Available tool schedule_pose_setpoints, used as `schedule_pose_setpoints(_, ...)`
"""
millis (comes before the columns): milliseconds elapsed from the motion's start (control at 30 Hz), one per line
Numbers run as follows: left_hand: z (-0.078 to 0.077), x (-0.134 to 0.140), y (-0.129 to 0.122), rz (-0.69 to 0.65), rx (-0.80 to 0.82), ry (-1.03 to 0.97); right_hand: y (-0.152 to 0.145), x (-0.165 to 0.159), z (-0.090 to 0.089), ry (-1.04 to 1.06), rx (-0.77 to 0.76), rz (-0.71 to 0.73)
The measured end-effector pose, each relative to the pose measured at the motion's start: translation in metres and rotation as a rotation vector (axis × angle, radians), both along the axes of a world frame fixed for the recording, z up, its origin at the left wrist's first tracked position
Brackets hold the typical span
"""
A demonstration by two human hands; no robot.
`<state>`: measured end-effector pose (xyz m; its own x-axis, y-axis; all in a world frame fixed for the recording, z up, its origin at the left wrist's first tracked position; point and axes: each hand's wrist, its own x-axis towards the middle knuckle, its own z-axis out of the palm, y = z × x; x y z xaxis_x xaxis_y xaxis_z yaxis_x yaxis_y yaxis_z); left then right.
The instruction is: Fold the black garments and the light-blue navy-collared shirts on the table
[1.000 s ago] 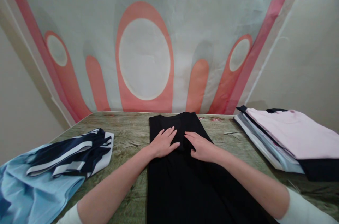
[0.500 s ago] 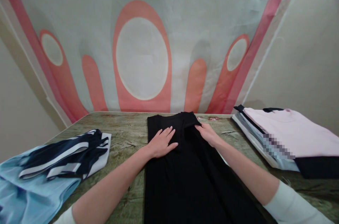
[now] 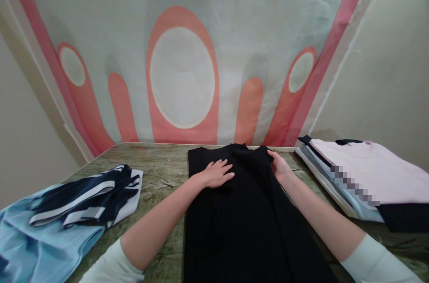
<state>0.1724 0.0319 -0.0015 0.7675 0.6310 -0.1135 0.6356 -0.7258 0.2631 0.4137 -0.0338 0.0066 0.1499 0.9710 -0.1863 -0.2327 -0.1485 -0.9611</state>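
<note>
A black garment point(image 3: 234, 229) lies lengthwise on the wood-patterned table point(image 3: 161, 171), its far end close to the table's back edge. Its exact kind is hard to tell. My left hand point(image 3: 217, 173) rests flat on the upper part of the cloth, fingers spread. At the far right corner, my right hand point(image 3: 279, 167) pinches the garment's edge between thumb and fingers. The near end of the cloth runs out of view at the bottom.
On the right stands a stack of folded clothes point(image 3: 375, 167) with a pale pink top uppermost. To the left lie a light blue garment point(image 3: 43, 247) and a navy one with white stripes point(image 3: 83, 193), loosely heaped. A painted wall point(image 3: 231, 15) rises behind the table.
My right hand has drawn the garment's far corner out to the right, so the folded-over flap is spread wider. My left hand has slid slightly right across the cloth.
</note>
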Motion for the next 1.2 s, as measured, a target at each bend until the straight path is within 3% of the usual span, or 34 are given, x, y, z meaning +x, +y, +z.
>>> schedule_pose_setpoints(100,-0.008,0.021,0.009,-0.017,0.001,-0.037,-0.002,-0.014,0.0,0.073,0.056,0.076)
schedule_pose_setpoints(200,-0.018,0.033,0.021,0.033,-0.073,-0.261,-0.007,-0.032,-0.003,-0.033,0.163,0.215)
schedule_pose_setpoints(367,-0.023,0.03,0.042,0.41,-0.435,-0.861,-0.017,-0.049,-0.01,-0.724,0.455,0.534)
schedule_pose_setpoints(433,-0.022,0.026,0.047,0.464,-0.52,-0.978,-0.02,-0.052,-0.011,-1.0,0.536,0.613)
schedule_pose_setpoints(533,-0.023,0.02,0.048,0.483,-0.432,-1.004,-0.026,-0.057,-0.008,-1.241,0.584,0.634)
schedule_pose_setpoints(600,-0.025,0.018,0.046,0.487,-0.322,-0.936,-0.035,-0.061,-0.002,-1.365,0.594,0.574)
schedule_pose_setpoints(700,-0.027,0.016,0.045,0.482,-0.187,-0.848,-0.058,-0.07,0.012,-1.567,0.529,0.398)
schedule_pose_setpoints(800,-0.024,0.014,0.047,0.449,-0.15,-0.856,-0.094,-0.076,0.023,-1.705,0.323,0.285)
schedule_pose_setpoints(967,-0.021,0.01,0.049,0.364,-0.148,-0.811,-0.143,-0.069,0.023,-1.806,-0.069,0.347)
schedule_pose_setpoints(1200,-0.02,0.005,0.047,0.307,-0.096,-0.691,-0.142,-0.047,0.02,-1.774,-0.148,0.421)
